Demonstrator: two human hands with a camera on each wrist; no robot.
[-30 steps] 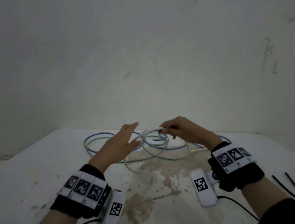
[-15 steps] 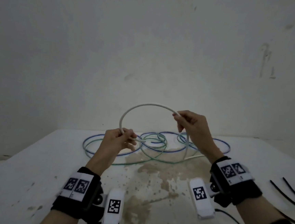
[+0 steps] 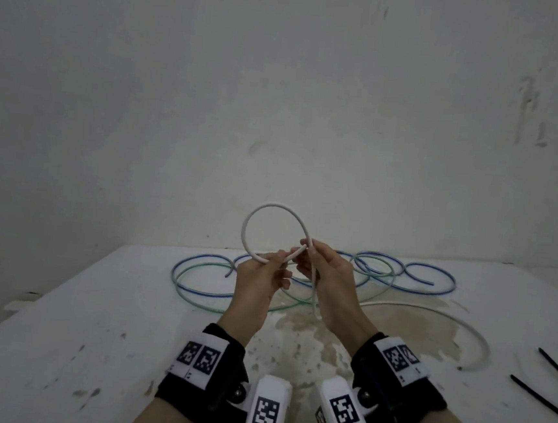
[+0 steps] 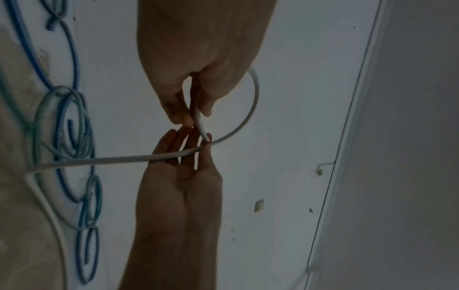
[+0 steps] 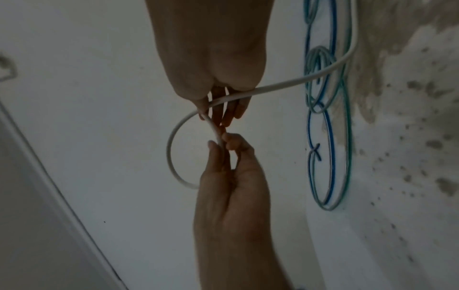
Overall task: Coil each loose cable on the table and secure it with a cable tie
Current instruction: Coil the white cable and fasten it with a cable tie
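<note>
Fingers [image 3: 280, 257] of both hands pinch white cable [image 3: 273, 206] (smooth, round) in upright loop; tail trails onto table [image 3: 100, 313].

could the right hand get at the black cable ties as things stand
Probably not yet. The black cable ties lie uncovered on the table to the right, with nothing between, but the right hand is pinching the white cable loop with the left hand.

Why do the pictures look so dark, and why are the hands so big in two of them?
Head view: dim, greyish room light, soft focus. Both wrist views: darker still, the left hand and right hand loom large because those wide-angle cameras sit close; white cable stays clear.
</note>
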